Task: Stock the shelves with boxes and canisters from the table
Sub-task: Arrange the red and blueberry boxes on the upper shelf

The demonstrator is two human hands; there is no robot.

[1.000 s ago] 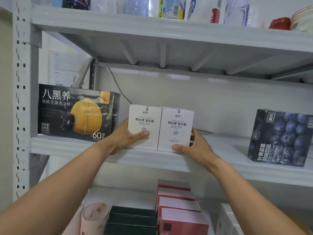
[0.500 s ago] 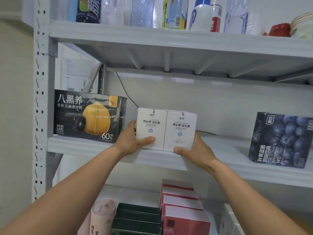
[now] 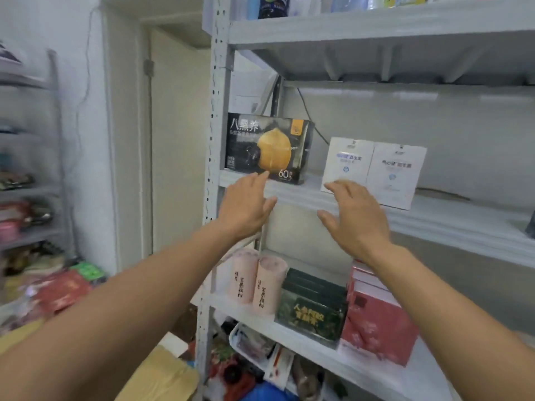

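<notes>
Two white boxes [image 3: 373, 172] stand side by side on the middle shelf [image 3: 434, 221] of the grey rack, right of a black box with a yellow fruit picture [image 3: 267, 147]. My left hand [image 3: 246, 209] hovers open in front of the shelf edge, below the black box. Just below and in front of the white boxes, my right hand [image 3: 353, 218] is open, fingers spread, touching nothing. On the shelf below stand two pink canisters [image 3: 257, 280], dark green boxes [image 3: 312, 308] and red boxes [image 3: 376, 316].
Bottles line the top shelf [image 3: 376, 21]. A white basket [image 3: 249, 342] and loose goods fill the bottom level. A door [image 3: 179, 140] is left of the rack, with another cluttered rack [image 3: 29, 169] at far left and yellow cartons [image 3: 162, 377] on the floor.
Both hands have let go of the two white boxes and pulled back from the shelf. The view has swung left, so the rack now sits at the right.
</notes>
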